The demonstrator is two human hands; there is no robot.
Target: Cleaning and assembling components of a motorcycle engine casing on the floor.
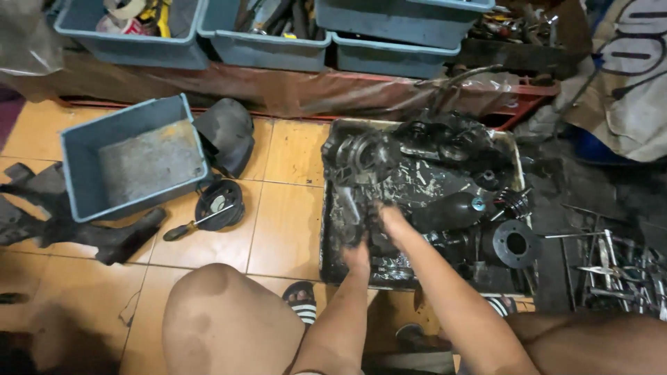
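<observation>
Both hands are down in a big, dirty metal tray (520,149) on the floor. The left hand (356,251) is black with grease. Its fingers are curled around a dark, greasy part (352,217) near the tray's left wall. The right hand (384,217) is just beside it. Its fingers are bent down onto the same greasy stuff, but the grease hides them, so I cannot tell if they grip anything.

The tray is full of oily engine parts. A round engine cover (360,157) sits at the tray's top left. A black ring-shaped part (515,244) lies at its right side.

Left of the tray stands a blue plastic bin (132,157) with only a dusty bottom inside. A screwdriver (196,223) lies between that bin and the tray. More blue bins (264,43) with tools in them sit behind the tray.
</observation>
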